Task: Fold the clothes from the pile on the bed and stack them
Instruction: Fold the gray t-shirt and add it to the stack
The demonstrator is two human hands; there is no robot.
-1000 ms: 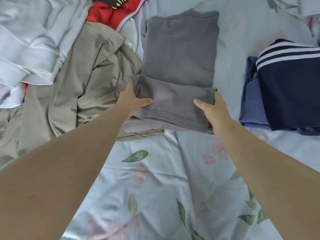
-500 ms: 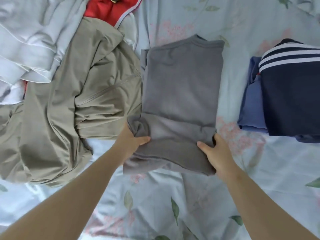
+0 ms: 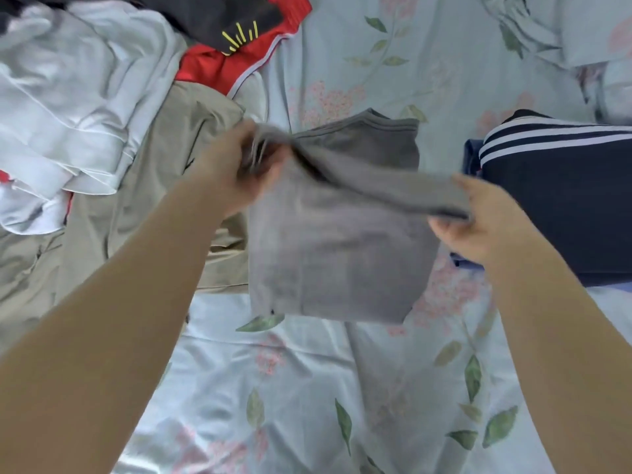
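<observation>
Grey garment [image 3: 342, 254]: one item, plain knit, partly folded, held up over the floral bed sheet [image 3: 307, 388] between the unfolded pile on the left and the stack on the right; its doubled lower panel hung flat toward the camera, and a stitched hem showed at its far edge. Left hand [image 3: 236, 172]: fingers curled round the bunched upper left corner of the grey garment, blurred in outline. Right hand [image 3: 475, 224]: thumb and fingers pinched on the upper right fold of the same piece, just in front of the stack. Pile, left: khaki garment [image 3: 143, 206], crumpled, touching the grey piece's left edge; white garment [image 3: 68, 107] heaped over it; red garment [image 3: 212, 68] with pale piping; black panel [image 3: 219, 18] bearing a fan of short yellow strokes, whether a logo could not be told. Stack, right: navy garment [image 3: 564, 200], folded, with white stripes along its far edge, lying on top of a blue garment [image 3: 470, 159].
</observation>
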